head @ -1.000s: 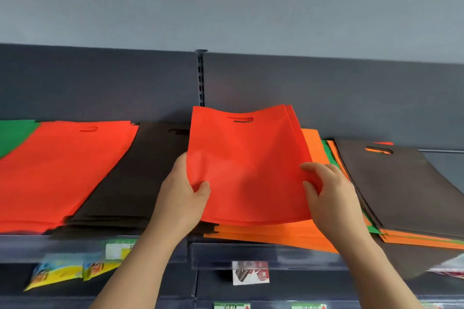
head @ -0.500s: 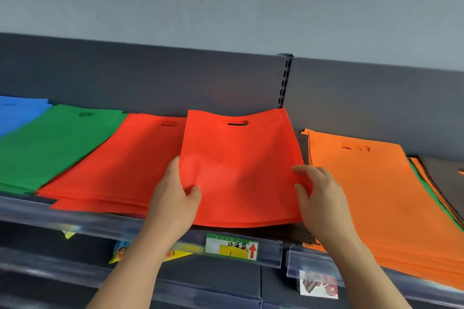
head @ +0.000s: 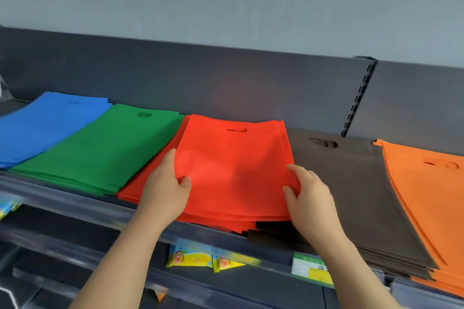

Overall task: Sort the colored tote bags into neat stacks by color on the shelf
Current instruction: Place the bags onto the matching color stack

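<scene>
A thin bundle of flat, rectangular red bags, made of matte non-woven fabric with an oval handle slot, is gripped at its near corners by the left hand and the right hand, thumbs on top. It is held over the red stack on the shelf, between the green stack at left and the dark brown stack at right.

Along the shelf I see five side by side: leftmost stack, second stack, middle stack, fourth stack, rightmost stack. A tote bag bundle sits atop the middle stack, its right edge over the fourth stack. Snack packets lie below the shelf.
</scene>
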Motion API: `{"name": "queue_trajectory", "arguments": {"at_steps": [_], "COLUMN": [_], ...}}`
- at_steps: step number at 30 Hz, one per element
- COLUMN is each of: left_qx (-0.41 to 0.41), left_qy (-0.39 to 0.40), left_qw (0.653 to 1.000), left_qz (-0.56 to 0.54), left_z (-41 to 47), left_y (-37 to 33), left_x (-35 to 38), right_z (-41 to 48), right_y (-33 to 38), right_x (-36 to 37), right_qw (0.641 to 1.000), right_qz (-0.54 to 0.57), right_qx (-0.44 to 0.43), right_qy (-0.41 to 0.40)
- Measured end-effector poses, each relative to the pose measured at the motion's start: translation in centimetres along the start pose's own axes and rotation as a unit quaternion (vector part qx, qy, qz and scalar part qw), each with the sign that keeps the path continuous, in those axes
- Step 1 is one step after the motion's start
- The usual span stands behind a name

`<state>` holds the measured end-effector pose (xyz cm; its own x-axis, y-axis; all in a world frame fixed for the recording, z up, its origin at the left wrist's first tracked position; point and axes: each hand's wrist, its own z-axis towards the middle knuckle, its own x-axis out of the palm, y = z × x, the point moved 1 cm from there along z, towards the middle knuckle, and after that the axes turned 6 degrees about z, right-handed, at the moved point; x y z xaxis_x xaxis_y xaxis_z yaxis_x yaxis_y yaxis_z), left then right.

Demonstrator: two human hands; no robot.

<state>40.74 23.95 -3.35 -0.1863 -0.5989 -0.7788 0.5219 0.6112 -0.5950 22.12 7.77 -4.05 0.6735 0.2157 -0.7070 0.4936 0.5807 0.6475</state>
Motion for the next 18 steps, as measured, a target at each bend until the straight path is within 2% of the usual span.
{"name": "queue_trajectory", "arguments": {"at_steps": [6,12,16,18], "left_qx": [0.007,0.016,0.053,0.086], "left_qy": [0.032,0.066,0.052,0.027], "left_qw": [0.998,0.988,0.975,0.969], "left_qz": [0.062,0.139,0.211,0.23], "left_z": [4.4,5.9,6.1,6.1], "left_y": [3.8,5.6,5.7,5.5], "left_x": [-1.1,-0.9,-0.9,-1.0], "right_z": [0.2,0.0,0.1,0.1], "right_y": [3.0,4.3,4.3,4.3], "right_x": [4.0,6.0,6.0,5.6], "right_qw": [0.998,0.983,0.969,0.972], "right_qz": [-0.042,-0.168,-0.232,-0.226], "right_qx": [0.049,0.064,0.068,0.062], "right_qy": [0.019,0.047,0.053,0.034]}}
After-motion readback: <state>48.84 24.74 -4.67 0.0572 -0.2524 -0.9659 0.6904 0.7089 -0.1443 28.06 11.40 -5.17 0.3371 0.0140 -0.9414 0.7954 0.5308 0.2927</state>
